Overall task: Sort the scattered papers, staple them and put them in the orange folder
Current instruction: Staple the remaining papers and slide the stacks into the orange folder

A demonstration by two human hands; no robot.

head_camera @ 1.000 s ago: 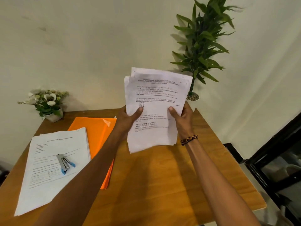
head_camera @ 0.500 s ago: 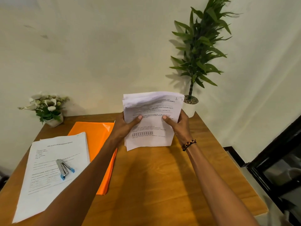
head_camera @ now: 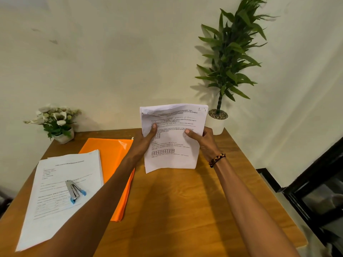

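Note:
I hold a stack of printed white papers (head_camera: 172,141) upright, its lower edge down near the wooden table (head_camera: 185,210). My left hand (head_camera: 145,140) grips the stack's left edge, thumb on the front page. My right hand (head_camera: 203,140), with a beaded bracelet at the wrist, grips the right edge the same way. The orange folder (head_camera: 113,160) lies flat to the left, partly under my left forearm. A second pile of papers (head_camera: 61,191) lies at the front left, with a silver and blue stapler (head_camera: 74,191) on top of it.
A small pot of white flowers (head_camera: 55,121) stands at the table's back left corner. A tall green plant in a white pot (head_camera: 220,112) stands at the back right against the wall. Dark furniture (head_camera: 319,191) sits beyond the table's right edge.
Both hands have brought the stack down from mid-air toward the table. The sheets' edges now line up more evenly. The pile, stapler and folder have not moved.

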